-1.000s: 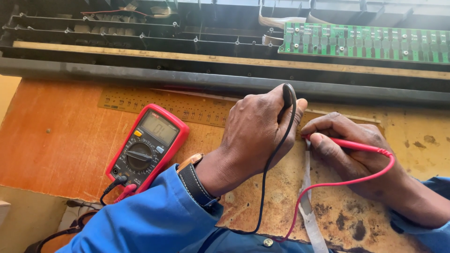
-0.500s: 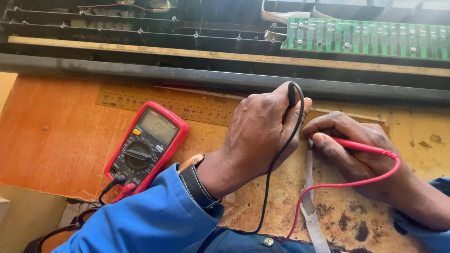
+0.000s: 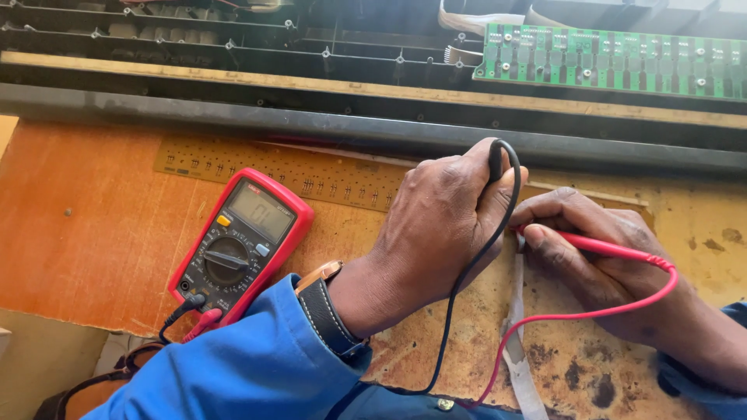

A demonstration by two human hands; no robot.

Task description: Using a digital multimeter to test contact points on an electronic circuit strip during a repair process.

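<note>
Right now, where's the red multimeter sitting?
In the head view, the red multimeter lies on the orange board, left of the left hand and just above the blue sleeve.

The left hand (image 3: 436,225) hides the black probe's tip; the green circuit board (image 3: 607,58) at one o'clock runs off the right edge; the meter's display digits are unreadable.

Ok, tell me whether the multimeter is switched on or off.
On. The red multimeter lies flat on the board, its display showing faint digits and its dial turned sideways, with the leads plugged into its bottom sockets.
</note>
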